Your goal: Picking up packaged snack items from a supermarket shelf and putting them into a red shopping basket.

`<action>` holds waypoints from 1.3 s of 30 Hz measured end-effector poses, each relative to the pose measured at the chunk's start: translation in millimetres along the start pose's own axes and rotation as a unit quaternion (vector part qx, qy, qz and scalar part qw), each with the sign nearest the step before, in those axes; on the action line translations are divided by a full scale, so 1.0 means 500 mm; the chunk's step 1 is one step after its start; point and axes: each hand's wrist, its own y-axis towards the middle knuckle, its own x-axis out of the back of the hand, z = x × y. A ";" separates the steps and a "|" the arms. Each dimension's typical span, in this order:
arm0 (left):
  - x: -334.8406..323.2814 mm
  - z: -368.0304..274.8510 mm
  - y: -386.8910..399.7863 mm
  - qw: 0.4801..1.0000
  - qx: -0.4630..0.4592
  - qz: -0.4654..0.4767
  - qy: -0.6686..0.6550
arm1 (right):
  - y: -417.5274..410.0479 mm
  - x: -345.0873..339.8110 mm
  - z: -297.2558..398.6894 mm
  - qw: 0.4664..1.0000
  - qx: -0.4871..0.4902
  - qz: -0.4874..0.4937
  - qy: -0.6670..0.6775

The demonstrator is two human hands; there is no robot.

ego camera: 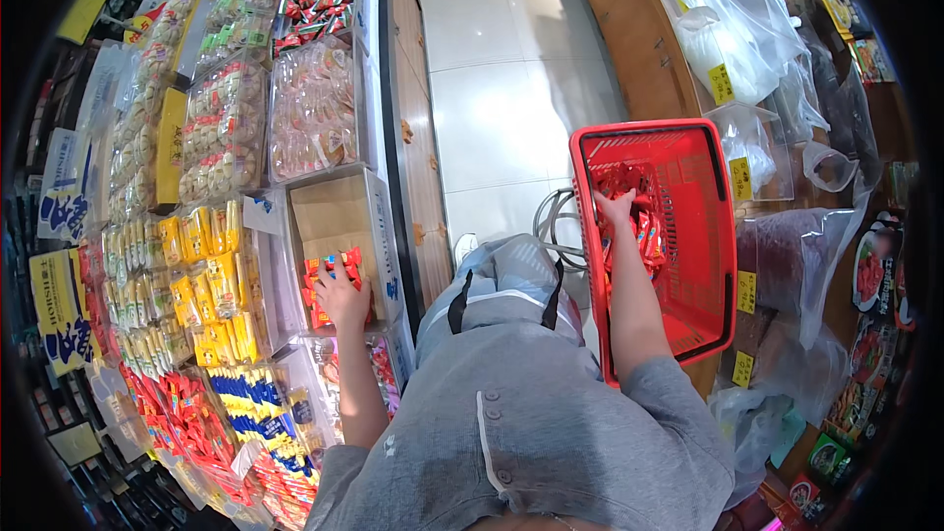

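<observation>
My left hand [344,298] rests on a small pile of red snack packets [318,316] at the near end of a clear display bin [380,236] lined with brown card. Its fingers are spread over the packets; whether any is gripped cannot be seen. On the other side, my right hand [618,206] reaches into a red plastic shopping basket [700,236]. Similar red packets [649,240] lie in the basket around that hand. Its fingertips are partly lost among them, so a grip cannot be made out.
Neighbouring bins hold clear-wrapped snacks [313,107], yellow packets [214,287] and other red packets [184,413]. Bagged goods [782,258] with yellow price tags line the right-hand counter. A tiled aisle floor [487,103] runs between wooden cabinets, with a coiled hose or cable [554,225] beside the basket.
</observation>
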 end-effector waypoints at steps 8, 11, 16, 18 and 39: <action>-0.009 0.014 -0.022 0.999 0.012 -0.025 -0.028 | -0.055 -0.011 0.063 0.991 0.030 -0.009 -0.133; -0.017 0.024 -0.022 0.999 0.007 -0.042 -0.032 | -0.070 -0.022 0.045 0.985 0.149 -0.047 -0.077; -0.011 0.023 -0.015 0.998 0.001 -0.037 -0.049 | -0.076 -0.026 0.024 0.966 0.245 -0.083 0.016; -0.010 0.032 -0.019 0.998 -0.002 -0.038 -0.045 | -0.071 -0.009 0.049 0.981 0.187 -0.006 -0.051; -0.004 0.034 -0.009 0.996 -0.037 -0.046 -0.074 | -0.022 0.155 0.005 0.958 -0.023 0.072 0.277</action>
